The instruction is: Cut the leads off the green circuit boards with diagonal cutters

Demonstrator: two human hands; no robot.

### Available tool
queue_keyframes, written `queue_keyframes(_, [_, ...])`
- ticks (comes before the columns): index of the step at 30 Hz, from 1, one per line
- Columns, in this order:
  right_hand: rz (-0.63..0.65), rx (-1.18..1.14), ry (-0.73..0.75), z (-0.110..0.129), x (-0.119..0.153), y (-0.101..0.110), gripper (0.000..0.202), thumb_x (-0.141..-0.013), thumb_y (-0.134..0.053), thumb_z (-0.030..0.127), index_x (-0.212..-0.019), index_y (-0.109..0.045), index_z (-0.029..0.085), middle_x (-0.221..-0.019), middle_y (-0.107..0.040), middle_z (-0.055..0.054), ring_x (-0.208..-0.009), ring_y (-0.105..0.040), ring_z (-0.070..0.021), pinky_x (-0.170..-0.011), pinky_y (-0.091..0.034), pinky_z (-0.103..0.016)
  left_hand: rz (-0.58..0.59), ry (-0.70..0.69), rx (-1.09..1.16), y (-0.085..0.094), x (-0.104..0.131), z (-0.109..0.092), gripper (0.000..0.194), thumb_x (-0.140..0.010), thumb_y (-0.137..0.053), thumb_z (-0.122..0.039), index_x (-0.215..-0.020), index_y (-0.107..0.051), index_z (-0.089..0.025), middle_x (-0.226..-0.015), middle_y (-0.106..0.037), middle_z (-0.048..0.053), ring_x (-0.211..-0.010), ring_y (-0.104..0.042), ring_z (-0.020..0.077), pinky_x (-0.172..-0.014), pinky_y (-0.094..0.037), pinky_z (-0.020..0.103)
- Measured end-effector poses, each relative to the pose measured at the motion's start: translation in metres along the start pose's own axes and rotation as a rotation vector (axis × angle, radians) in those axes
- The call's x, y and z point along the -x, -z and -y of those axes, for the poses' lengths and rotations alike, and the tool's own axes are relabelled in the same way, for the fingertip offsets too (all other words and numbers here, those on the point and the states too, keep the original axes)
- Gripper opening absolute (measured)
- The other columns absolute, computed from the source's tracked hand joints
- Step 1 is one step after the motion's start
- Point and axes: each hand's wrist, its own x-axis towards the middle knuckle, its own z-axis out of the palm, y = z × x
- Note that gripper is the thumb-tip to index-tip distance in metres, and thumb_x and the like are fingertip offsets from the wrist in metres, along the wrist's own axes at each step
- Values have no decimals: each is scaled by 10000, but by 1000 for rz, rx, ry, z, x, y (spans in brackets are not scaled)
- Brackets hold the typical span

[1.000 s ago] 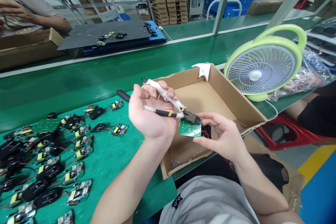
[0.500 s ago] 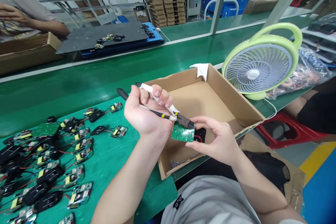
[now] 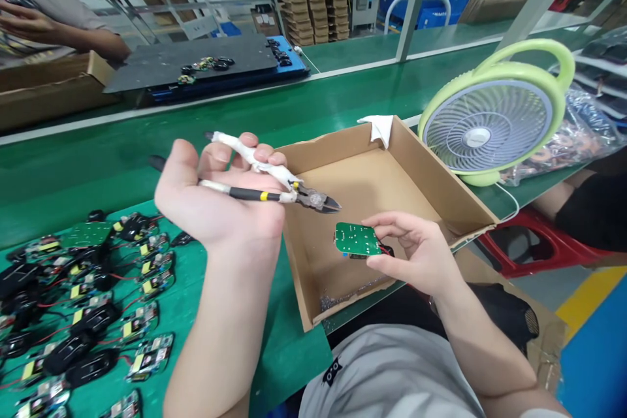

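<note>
Your right hand (image 3: 418, 251) pinches the board (image 3: 357, 238) at its right end, above the box (image 3: 353, 173) near its front edge; left hand (image 3: 238, 219) clasps pliers (image 3: 249, 194).

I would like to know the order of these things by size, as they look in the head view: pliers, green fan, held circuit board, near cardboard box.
1. Near cardboard box
2. Green fan
3. Pliers, partly hidden by the left hand
4. Held circuit board

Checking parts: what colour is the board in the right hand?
The board is green with pale spots on top; head view shows it.
</note>
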Motion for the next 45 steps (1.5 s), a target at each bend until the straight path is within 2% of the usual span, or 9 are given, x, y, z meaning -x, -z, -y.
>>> queue_keyframes(13, [44, -14, -21, 0, 1, 2, 391, -712, -879, 330, -1057, -752, 196, -831, -774, -54, -752, -696, -204, -650, -558, -286, 8, 53, -47, 0, -1, 0, 398, -1056, -271, -394, -707, -288, -202, -729, -477, 55, -588, -501, 110, -527, -418, 270])
queue_keyframes(18, [-29, 279, 119, 17, -8, 21, 408, -783, -840, 283, -1159, -692, 223, -941, -747, -49, -854, -706, -218, -785, -563, -314, -16, 32, 19, -2, 1, -7, 348, -1027, -279, -385, -730, -303, -207, -702, -486, 64, -583, -453, 134, -513, -427, 256])
queue_keyframes(20, [112, 566, 224, 28, -15, 29, 375, -826, -774, 201, -1185, -668, 222, -946, -733, -61, -866, -699, -241, -771, -553, -335, -1, 15, 43, -3, 2, -11, 333, -1015, -295, -375, -726, -276, -210, -701, -483, 62, -578, -448, 140, -510, -422, 259])
queue_keyframes(23, [547, 1018, 338, 47, -27, 38, 342, -828, -682, 76, -1145, -677, 205, -872, -711, -68, -859, -681, -285, -717, -528, -362, 15, -31, 74, -3, 2, -17, 334, -988, -345, -389, -722, -251, -210, -712, -475, 52, -569, -448, 134, -502, -410, 246])
queue_keyframes(24, [617, 1109, 356, 54, -31, 40, 338, -838, -663, 70, -1151, -674, 198, -878, -710, -74, -875, -678, -297, -722, -526, -372, 21, -40, 80, -2, 2, -19, 332, -978, -357, -391, -721, -251, -209, -716, -475, 50, -569, -452, 131, -501, -410, 240])
queue_keyframes(26, [597, 1172, 370, 67, -38, 42, 332, -864, -646, 96, -1184, -658, 184, -921, -717, -84, -905, -681, -299, -735, -529, -373, 40, -46, 89, -2, 4, -21, 322, -961, -369, -381, -719, -250, -205, -722, -483, 51, -567, -466, 129, -502, -419, 237])
queue_keyframes(33, [281, 638, 208, 85, -44, 30, 386, -796, -826, 322, -1137, -694, 198, -905, -748, -22, -794, -724, -195, -777, -567, -297, 30, 39, 172, -2, 16, -26, 265, -938, -388, -343, -737, -287, -203, -722, -511, 63, -555, -501, 137, -512, -450, 259])
queue_keyframes(40, [500, 129, -3, 73, -45, 20, 412, -760, -856, 276, -1133, -712, 179, -992, -792, -82, -943, -759, -230, -859, -590, -320, -17, 9, 192, -5, 19, -33, 226, -947, -375, -337, -777, -311, -202, -719, -521, 68, -548, -508, 136, -505, -462, 259])
queue_keyframes(45, [632, -117, -75, 63, -49, 19, 438, -757, -876, 312, -1145, -716, 185, -981, -782, -67, -865, -754, -188, -805, -598, -283, 3, 91, 172, -4, 21, -30, 226, -934, -399, -331, -771, -312, -199, -728, -526, 69, -552, -517, 137, -509, -469, 264])
